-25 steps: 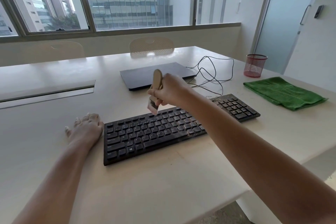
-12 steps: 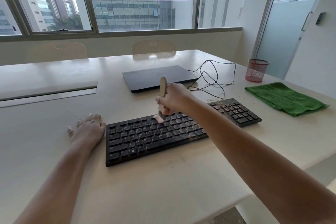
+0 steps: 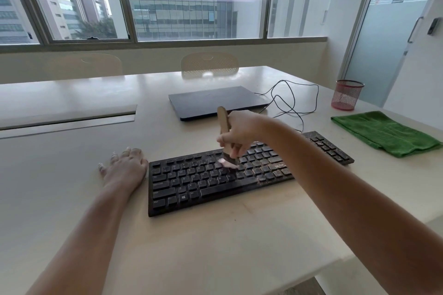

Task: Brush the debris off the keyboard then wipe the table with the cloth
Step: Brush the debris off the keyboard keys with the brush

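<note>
Surroundings: a closed dark laptop lies flat on the pale counter, behind the work area. A black cable loops loosely on the surface just right of the laptop and runs toward the rear of the keyboard. A red mesh cup stands upright near the far right edge. Two pale chair backs show beyond the far edge, below the window. A long recessed slot crosses the counter on the left.

Obstructions: the right forearm crosses over the right half of the keyboard and hides part of its key rows. Nothing lies between the keyboard and the cloth.

Task items: the black keyboard lies flat at centre, angled slightly, its right end farther away. Brown debris speckles the right-hand keys and number pad; the left-hand keys look mostly clean. The green cloth lies folded at the right, well apart from the keyboard.

Hands: the right hand has its grip curled round the wooden handle of a small brush, held near upright, with the pale bristles splayed against the middle key rows. The left hand rests flat on the counter, fingers spread and relaxed, its edge just beside or touching the keyboard's left end; which cannot be told.
</note>
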